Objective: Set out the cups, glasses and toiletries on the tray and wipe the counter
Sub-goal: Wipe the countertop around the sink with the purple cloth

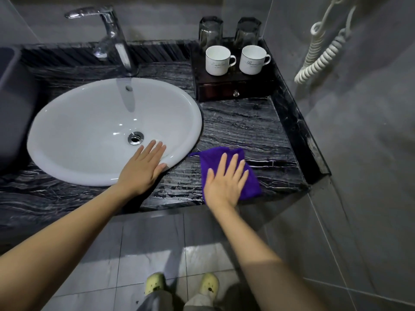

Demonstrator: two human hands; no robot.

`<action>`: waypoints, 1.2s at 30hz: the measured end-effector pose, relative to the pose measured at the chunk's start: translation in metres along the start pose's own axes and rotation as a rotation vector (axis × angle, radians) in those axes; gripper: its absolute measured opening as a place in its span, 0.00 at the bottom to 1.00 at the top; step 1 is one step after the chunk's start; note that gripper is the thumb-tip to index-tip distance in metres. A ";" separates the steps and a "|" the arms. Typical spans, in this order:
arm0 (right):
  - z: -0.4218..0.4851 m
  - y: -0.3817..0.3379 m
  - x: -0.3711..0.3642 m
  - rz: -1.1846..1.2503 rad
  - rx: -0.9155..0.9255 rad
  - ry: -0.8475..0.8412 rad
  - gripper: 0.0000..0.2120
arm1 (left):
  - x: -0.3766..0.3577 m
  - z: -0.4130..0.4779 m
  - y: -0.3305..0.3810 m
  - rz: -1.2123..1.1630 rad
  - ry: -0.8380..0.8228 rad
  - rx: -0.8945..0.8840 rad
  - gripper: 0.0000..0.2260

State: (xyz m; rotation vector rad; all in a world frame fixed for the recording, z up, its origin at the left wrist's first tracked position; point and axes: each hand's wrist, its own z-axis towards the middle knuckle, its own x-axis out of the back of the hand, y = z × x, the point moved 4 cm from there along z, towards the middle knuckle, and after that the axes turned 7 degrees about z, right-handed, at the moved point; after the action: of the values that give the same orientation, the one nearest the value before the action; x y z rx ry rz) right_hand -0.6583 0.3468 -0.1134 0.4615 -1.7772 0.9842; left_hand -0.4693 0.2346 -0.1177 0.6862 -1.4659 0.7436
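A purple cloth [251, 182] lies flat on the black marble counter [242, 124] near its front edge. My right hand [224, 182] presses down on the cloth, fingers spread. Resting flat on the front right rim of the white sink [67, 135] is my left hand [143, 169], which holds nothing. At the back right corner a dark wooden tray box [233, 79] with a small drawer carries two white cups [217, 60] [252, 60] in front and two dark glasses [210, 30] [248, 30] upside down behind them.
A chrome tap [114, 37] stands behind the sink. A white coiled cord [323, 48] hangs on the right wall. A grey bin-like object [13, 104] sits at the left edge. The counter ends at a raised black kerb [298, 129] on the right.
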 end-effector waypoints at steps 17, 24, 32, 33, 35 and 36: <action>0.018 -0.015 -0.011 -0.268 0.694 -0.193 0.34 | 0.004 -0.043 -0.105 -0.048 -0.142 -0.088 0.44; -0.024 -0.060 -0.043 -0.233 0.360 0.001 0.34 | -0.001 -0.042 -0.107 -0.020 -0.099 -0.083 0.41; -0.077 -0.129 -0.087 -0.092 -0.035 0.157 0.36 | -0.006 -0.041 -0.108 -0.041 -0.080 -0.085 0.42; -0.081 -0.133 -0.089 -0.084 -0.056 0.165 0.35 | -0.006 -0.041 -0.108 -0.047 -0.081 -0.089 0.41; -0.087 -0.143 -0.095 -0.063 -0.086 0.167 0.35 | -0.007 -0.041 -0.107 -0.066 -0.096 -0.103 0.38; -0.090 -0.148 -0.098 -0.053 -0.096 0.162 0.36 | -0.006 -0.042 -0.109 -0.077 -0.106 -0.112 0.37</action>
State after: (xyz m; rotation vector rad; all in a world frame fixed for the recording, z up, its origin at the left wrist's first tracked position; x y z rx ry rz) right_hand -0.4621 0.3181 -0.1270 0.3566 -1.6504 0.8706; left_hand -0.3575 0.2015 -0.1200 0.7011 -1.5557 0.5689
